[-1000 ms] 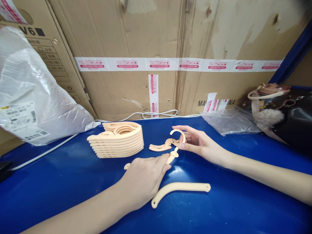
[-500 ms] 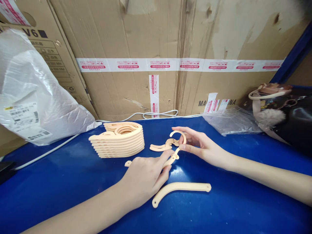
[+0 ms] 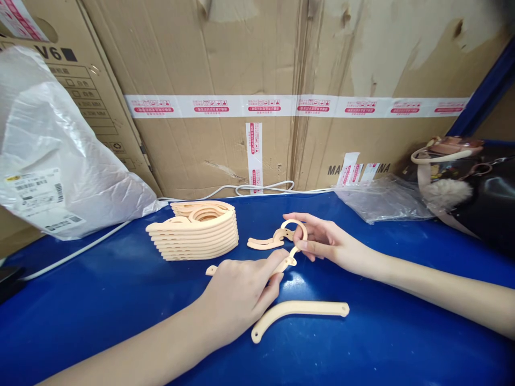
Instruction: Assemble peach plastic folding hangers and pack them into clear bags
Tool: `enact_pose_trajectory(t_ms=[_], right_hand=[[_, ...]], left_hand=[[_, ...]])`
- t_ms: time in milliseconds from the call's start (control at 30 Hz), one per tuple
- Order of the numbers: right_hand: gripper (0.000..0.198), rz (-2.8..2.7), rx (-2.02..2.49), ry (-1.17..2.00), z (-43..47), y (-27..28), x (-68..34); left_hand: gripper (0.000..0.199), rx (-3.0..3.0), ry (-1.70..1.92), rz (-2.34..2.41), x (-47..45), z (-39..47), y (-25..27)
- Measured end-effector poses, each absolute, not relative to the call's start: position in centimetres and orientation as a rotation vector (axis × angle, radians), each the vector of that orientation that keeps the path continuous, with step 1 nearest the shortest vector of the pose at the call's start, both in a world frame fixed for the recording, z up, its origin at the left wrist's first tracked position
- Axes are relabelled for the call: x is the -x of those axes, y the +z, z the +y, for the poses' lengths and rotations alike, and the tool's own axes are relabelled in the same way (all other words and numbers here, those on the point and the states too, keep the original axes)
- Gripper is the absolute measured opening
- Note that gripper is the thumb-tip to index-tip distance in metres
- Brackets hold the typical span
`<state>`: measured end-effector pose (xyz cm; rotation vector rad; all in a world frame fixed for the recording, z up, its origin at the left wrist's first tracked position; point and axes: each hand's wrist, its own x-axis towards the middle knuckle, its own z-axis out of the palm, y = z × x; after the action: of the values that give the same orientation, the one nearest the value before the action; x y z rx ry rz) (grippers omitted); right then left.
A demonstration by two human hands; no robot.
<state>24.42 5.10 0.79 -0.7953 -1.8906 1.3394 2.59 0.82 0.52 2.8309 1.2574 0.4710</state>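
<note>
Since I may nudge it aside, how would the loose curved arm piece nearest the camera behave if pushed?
The curved arm piece lies flat on the glossy blue table, so it would probably slide, not roll. It looks thin, moulded plastic: likely light and fairly stiff.

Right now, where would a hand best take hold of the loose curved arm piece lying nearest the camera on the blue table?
Probably at the straight right half of the curved arm piece, coming from above with a pinch across its narrow width. It lies flat and apart from both hands, and the bar is slim and even there, unlike the bent left end.
</note>
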Motion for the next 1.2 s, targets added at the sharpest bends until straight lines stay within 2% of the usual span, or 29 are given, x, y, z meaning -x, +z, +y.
enact_pose_trajectory(t_ms=[167,433,600,667,767,800,900,967,1067,1200], right_hand=[[0.047,-1.919,0.795,1.323,4.8,0.9,-24.4],[0.045,-1.901,0.793,1.25,3.5,1.2,-23.7],[0.049,-1.949,0.895,1.154,2.6,1.9,-23.6],[0.039,-2.133,0.979,1.011,2.2,2.3,-23.6],[0.039,-2.527,0.889,0.645,1.0,2.6,-23.4],[0.039,-2.628,0.813,0.533,0.6,2.6,-23.2],[0.02,-2.809,0.717,0.297,-0.5,2.4,-22.8],[0.023,-2.831,0.741,0.213,-0.7,2.2,-22.8],[0.024,-2.787,0.731,0.211,-0.2,2.1,-22.9],[0.019,-2.575,0.71,0.37,0.8,2.1,-23.5]], left_hand=[[0.032,-2.795,0.493,1.305,-2.4,0.9,0.2],[0.023,-2.777,0.372,1.3,-2.7,0.4,0.8],[0.018,-2.297,0.543,1.264,-2.6,0.4,1.8],[0.019,-1.982,0.591,1.189,-2.5,0.7,1.9],[0.023,-1.573,0.608,1.085,-2.6,1.1,1.7],[0.025,-1.485,0.614,1.059,-2.7,1.3,1.5],[0.032,-1.328,0.639,0.993,-2.9,1.6,1.3],[0.035,-1.264,0.656,0.974,-3.0,1.7,1.4],[0.031,-1.214,0.681,0.969,-2.8,1.8,1.8],[0.02,-1.227,0.67,1.009,-2.6,1.7,2.2]])
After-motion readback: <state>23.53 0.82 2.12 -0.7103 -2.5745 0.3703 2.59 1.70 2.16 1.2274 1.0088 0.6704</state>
